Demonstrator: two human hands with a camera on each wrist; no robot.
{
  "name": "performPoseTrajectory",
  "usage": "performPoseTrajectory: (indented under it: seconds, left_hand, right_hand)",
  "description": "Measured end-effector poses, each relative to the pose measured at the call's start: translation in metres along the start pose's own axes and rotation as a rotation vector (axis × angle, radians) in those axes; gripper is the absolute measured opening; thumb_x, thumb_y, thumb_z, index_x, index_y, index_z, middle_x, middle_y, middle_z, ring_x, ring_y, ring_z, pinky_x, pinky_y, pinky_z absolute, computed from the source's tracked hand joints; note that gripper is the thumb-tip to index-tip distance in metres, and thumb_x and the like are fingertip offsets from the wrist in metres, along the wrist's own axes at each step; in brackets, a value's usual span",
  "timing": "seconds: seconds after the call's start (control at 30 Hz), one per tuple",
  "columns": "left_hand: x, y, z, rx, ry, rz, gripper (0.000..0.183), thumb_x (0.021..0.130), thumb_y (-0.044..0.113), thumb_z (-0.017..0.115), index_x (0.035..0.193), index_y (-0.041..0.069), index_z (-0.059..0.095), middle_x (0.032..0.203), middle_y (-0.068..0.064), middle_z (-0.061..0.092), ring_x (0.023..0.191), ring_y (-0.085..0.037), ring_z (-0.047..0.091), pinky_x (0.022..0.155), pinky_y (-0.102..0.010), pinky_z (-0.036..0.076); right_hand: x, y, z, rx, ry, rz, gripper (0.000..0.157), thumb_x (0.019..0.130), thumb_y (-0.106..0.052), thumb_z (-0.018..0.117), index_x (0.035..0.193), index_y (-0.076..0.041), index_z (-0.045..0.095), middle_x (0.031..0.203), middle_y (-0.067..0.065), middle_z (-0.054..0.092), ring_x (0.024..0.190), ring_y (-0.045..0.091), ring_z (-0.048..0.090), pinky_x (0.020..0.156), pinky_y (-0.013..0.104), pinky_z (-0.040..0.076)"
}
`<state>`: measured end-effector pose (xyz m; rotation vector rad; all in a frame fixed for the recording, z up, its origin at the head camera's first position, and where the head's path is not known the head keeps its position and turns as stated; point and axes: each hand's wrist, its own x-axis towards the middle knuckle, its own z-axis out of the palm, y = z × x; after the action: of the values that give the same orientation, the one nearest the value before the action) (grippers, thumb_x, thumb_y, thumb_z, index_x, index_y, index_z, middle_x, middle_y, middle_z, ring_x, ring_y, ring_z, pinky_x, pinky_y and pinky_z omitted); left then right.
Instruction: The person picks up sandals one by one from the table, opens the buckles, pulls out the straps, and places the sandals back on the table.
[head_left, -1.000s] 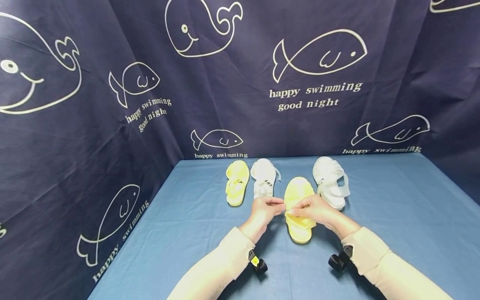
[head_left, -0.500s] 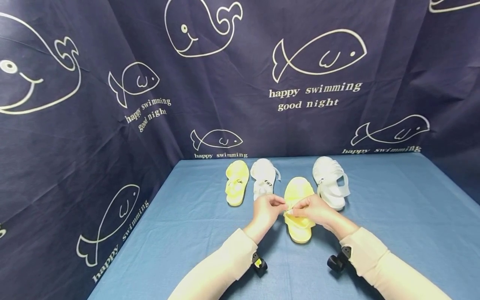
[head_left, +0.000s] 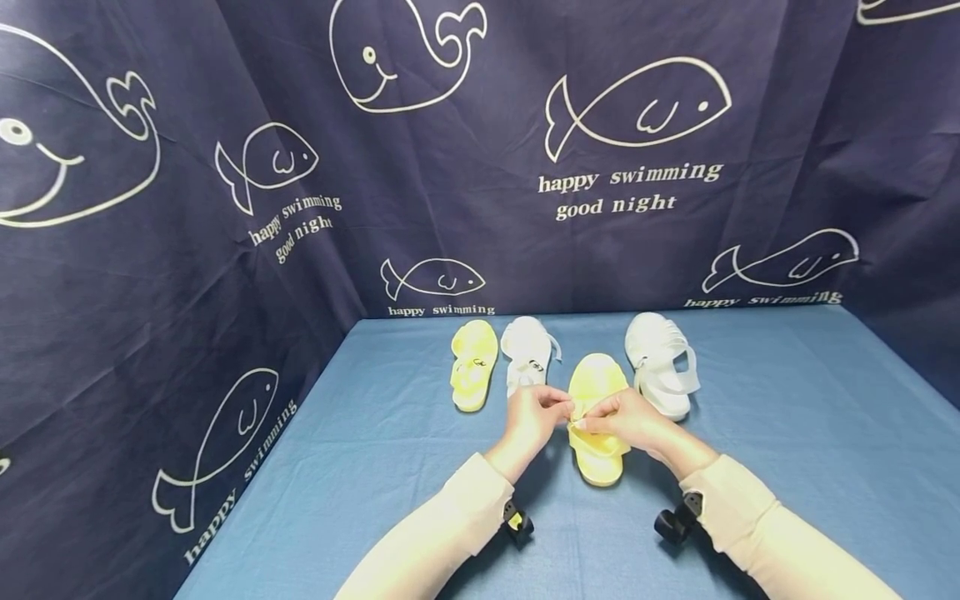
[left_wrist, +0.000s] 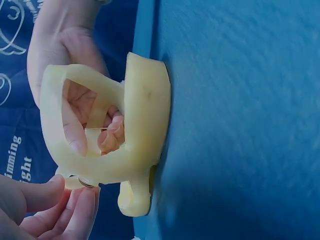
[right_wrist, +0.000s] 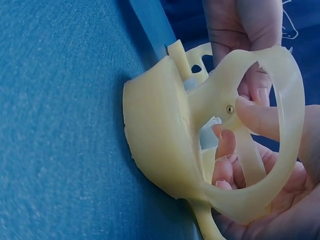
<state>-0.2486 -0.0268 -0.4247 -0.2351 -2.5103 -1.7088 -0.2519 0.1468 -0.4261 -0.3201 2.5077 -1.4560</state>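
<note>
A yellow jelly sandal [head_left: 598, 468] stands on the blue cloth between my hands, toe pointing away. My left hand [head_left: 528, 418] pinches the strap's end at the sandal's left side, between thumb and fingers. Beside those fingertips a small metal buckle [left_wrist: 86, 183] shows in the left wrist view. From the other side, my right hand [head_left: 632, 419] holds the ankle strap [right_wrist: 292, 125], its thumb [right_wrist: 257, 117] passing through the loop. Close to that thumb tip is a metal stud [right_wrist: 230, 109]. Both hands' fingertips almost meet at the fastening.
Behind the left hand lies a white sandal [head_left: 525, 342], with another yellow sandal [head_left: 474, 367] farther left. A second white sandal [head_left: 660, 367] stands just right of the worked one, strap sticking out. A dark blue printed curtain [head_left: 480, 192] hangs behind the cloth-covered table [head_left: 337, 467].
My left hand has shifted slightly right and away from me, bringing its fingertips onto the strap. The right hand stays nearly still on the strap.
</note>
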Motion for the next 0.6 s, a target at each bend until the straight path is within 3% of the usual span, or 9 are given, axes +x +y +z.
performPoseTrajectory:
  seconds: [0.3, 0.6]
  left_hand:
    - [-0.001, 0.0019, 0.0015, 0.16, 0.026, 0.129, 0.004, 0.083, 0.007, 0.074, 0.085, 0.004, 0.075, 0.074, -0.004, 0.072, 0.059, 0.0, 0.058, 0.057, -0.014, 0.049]
    - [0.0035, 0.002, 0.0012, 0.132, 0.015, 0.147, 0.004, 0.086, 0.006, 0.071, 0.087, 0.002, 0.073, 0.075, -0.006, 0.071, 0.061, -0.002, 0.06, 0.058, -0.013, 0.049]
  right_hand:
    - [-0.0025, -0.001, 0.0019, 0.004, 0.002, -0.015, 0.023, 0.082, -0.019, 0.077, 0.089, 0.003, 0.075, 0.083, 0.006, 0.073, 0.074, 0.01, 0.058, 0.063, 0.024, 0.05]
    - [-0.002, 0.0001, 0.0037, -0.01, 0.009, -0.017, 0.023, 0.082, -0.019, 0.077, 0.09, 0.002, 0.076, 0.085, 0.007, 0.073, 0.075, 0.008, 0.059, 0.063, 0.023, 0.051]
